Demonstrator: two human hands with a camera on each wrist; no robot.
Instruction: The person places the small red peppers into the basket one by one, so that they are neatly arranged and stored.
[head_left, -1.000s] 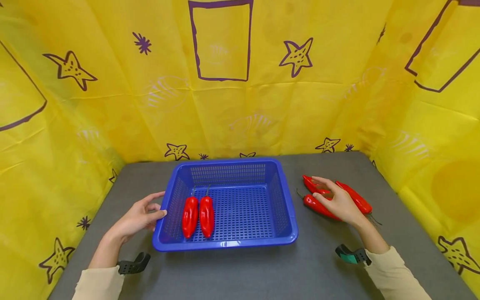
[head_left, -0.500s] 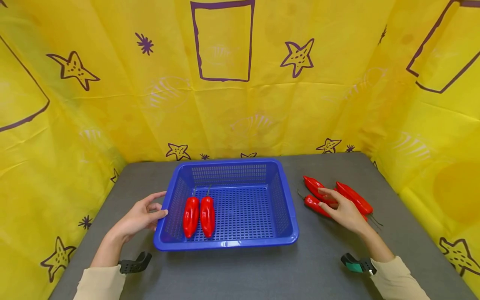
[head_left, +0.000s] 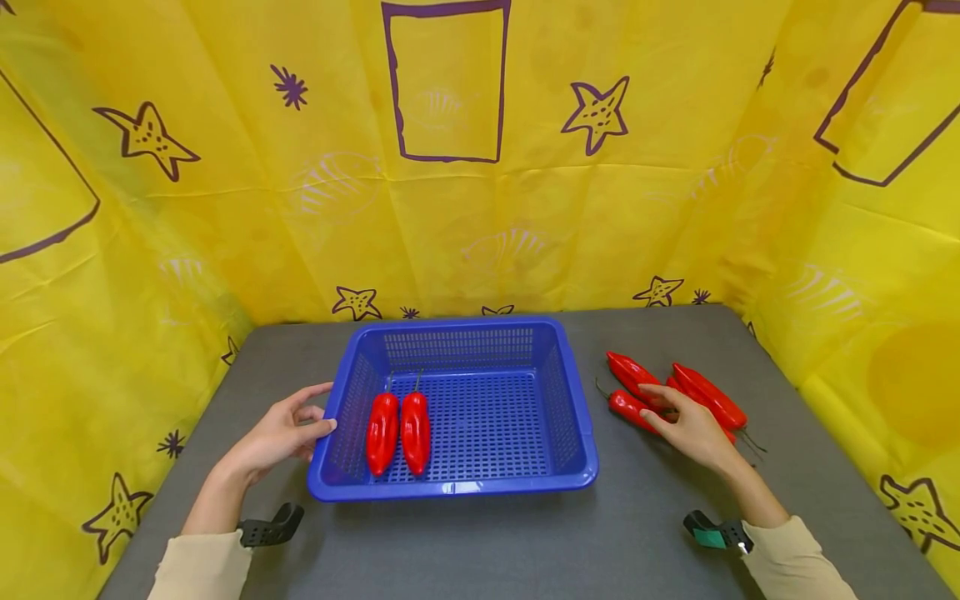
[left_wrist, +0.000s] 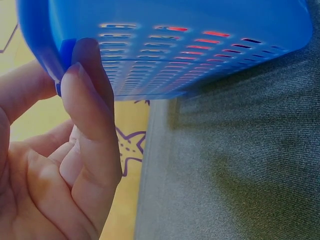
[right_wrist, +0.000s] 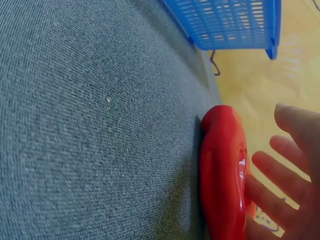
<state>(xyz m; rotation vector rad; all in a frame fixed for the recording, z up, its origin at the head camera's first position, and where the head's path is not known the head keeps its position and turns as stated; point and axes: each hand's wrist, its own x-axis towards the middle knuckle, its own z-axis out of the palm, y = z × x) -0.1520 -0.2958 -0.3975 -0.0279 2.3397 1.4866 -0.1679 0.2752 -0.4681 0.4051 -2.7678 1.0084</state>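
Observation:
My left hand (head_left: pixel 273 433) pinches the left rim of a blue plastic basket (head_left: pixel 480 487) between thumb and fingers. In the left wrist view, the thumb and a fingertip close on the basket's rim (left_wrist: pixel 42 45). Two red chili peppers (head_left: pixel 382 433) lie side by side in the basket's left part, stems toward the back. To the right of the basket, my right hand (head_left: pixel 693 429) hovers over a group of several red peppers, partly hiding them. Its fingers are spread, with a front pepper (right_wrist: pixel 223 170) just beneath in the right wrist view; the thumb stands away from it.
Another red pepper (head_left: pixel 708 396) lies at the right of the group, its stem toward the front right. The grey table (head_left: pixel 480 550) is enclosed by a yellow cloth (head_left: pixel 450 233) printed with starfish.
My right hand has shifted slightly right and toward me over the peppers, uncovering more of the back one. The left hand and basket stay in place.

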